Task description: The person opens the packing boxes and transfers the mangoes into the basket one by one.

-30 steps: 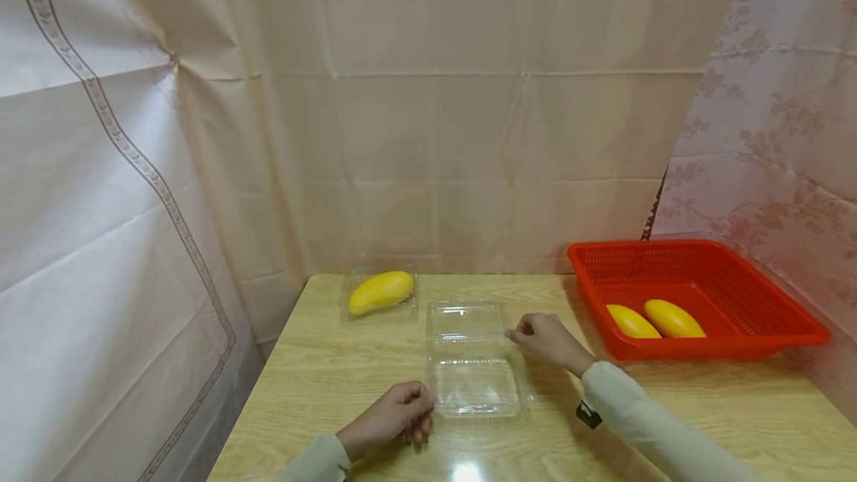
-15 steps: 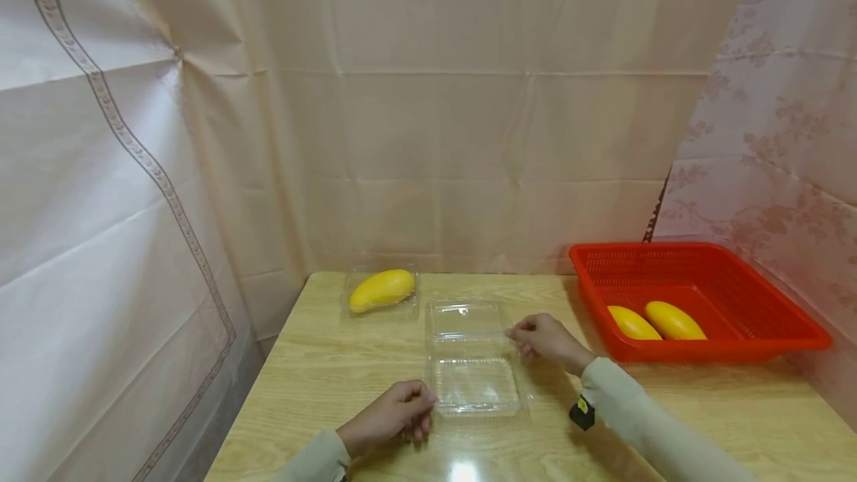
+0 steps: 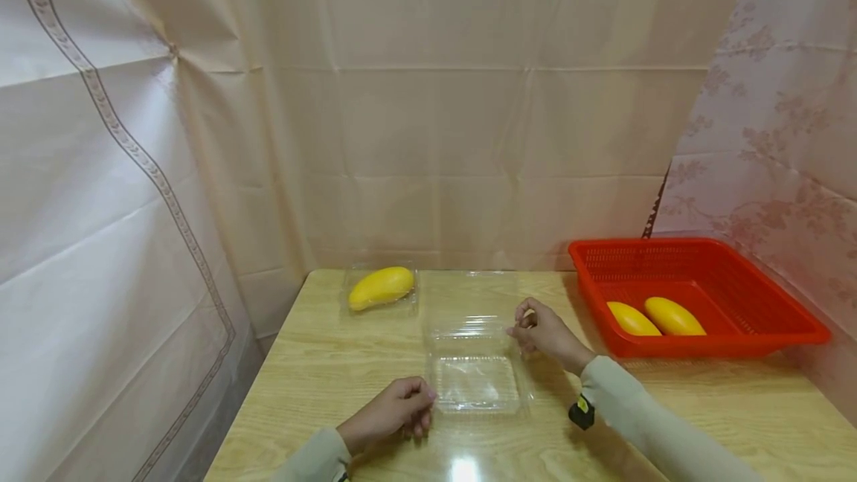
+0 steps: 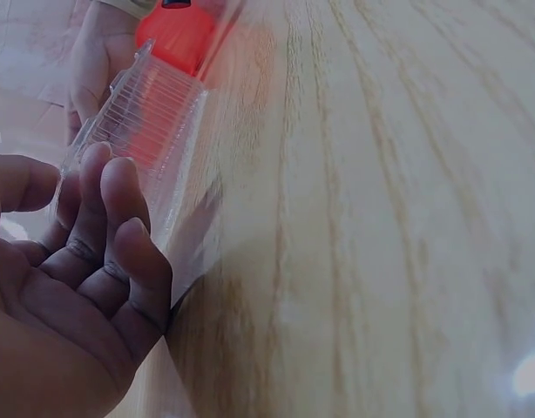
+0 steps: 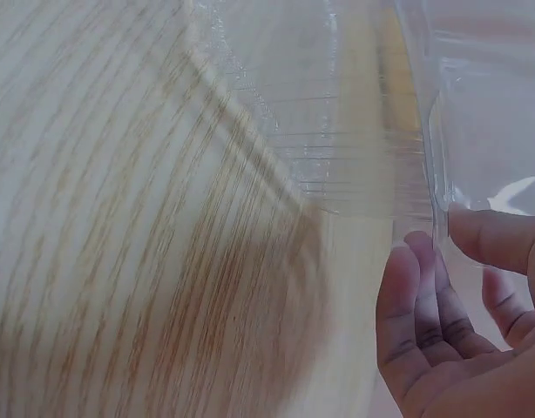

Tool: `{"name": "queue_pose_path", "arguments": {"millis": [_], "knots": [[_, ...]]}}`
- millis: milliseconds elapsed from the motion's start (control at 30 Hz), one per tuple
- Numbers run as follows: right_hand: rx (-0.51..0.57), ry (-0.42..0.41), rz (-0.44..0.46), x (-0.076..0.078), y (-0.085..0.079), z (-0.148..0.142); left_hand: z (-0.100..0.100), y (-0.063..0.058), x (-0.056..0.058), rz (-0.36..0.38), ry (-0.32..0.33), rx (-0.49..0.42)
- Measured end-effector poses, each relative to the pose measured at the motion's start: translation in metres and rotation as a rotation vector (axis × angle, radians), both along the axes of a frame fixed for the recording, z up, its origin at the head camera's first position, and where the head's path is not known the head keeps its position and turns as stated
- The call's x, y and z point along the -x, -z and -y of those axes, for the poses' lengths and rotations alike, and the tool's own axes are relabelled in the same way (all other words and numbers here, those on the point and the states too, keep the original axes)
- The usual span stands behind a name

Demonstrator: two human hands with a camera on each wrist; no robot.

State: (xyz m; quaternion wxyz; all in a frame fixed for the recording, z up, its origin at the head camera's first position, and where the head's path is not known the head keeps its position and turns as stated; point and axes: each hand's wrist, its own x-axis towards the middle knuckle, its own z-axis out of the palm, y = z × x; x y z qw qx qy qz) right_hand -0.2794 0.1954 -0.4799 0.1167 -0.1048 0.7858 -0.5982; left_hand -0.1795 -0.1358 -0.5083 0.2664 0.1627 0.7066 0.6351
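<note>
A hinged clear plastic clamshell box (image 3: 477, 385) sits unfolded on the table in front of me, its lid (image 3: 472, 292) standing raised at the far side. With thumb and forefinger my left hand (image 3: 395, 411) pinches the rim near the front left corner. The left wrist view shows the other fingers loosely curled beside the ribbed wall. My right hand (image 3: 545, 333) pinches the box's right edge, close to the hinge; in the right wrist view its thumb and fingertips meet at the rim. No fruit lies in this box.
Behind it to the left, a yellow mango (image 3: 382, 288) lies in another clear box (image 3: 350, 309). A red plastic basket (image 3: 710, 348) at the right holds two mangoes (image 3: 672, 317). Cloth curtains (image 3: 428, 110) close off the back and both sides of the wooden table (image 3: 315, 370).
The lid has tilted up from lying flat and now reaches higher in the head view. My right hand has shifted its fingers slightly; my left hand stays put.
</note>
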Motion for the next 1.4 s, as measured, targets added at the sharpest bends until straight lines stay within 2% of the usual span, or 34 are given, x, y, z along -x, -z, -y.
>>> {"name": "queue_pose_path", "arguments": {"millis": [233,367,567,767,1000,1200,1400], "knots": [[-0.033,-0.065,-0.035,-0.005,-0.003,-0.006,0.001,-0.001,0.001,0.007,0.009,-0.005],[-0.016,-0.090,-0.005,-0.008,-0.002,-0.010,0.002,0.000,0.001,-0.004,0.016,-0.002],[-0.050,-0.101,0.029,-0.011,-0.001,-0.014,0.001,0.000,0.001,0.003,0.008,0.000],[-0.053,-0.133,0.074,-0.017,-0.005,-0.015,0.000,0.001,0.002,0.003,-0.009,-0.010],[-0.072,-0.122,0.119,-0.021,-0.011,-0.016,-0.001,0.002,0.001,0.003,-0.023,-0.013],[-0.103,-0.171,0.109,-0.025,-0.007,-0.017,-0.002,0.002,0.002,-0.005,-0.027,-0.005],[-0.119,-0.172,0.104,-0.028,-0.005,-0.017,-0.002,0.005,0.001,-0.003,-0.020,-0.031]]}}
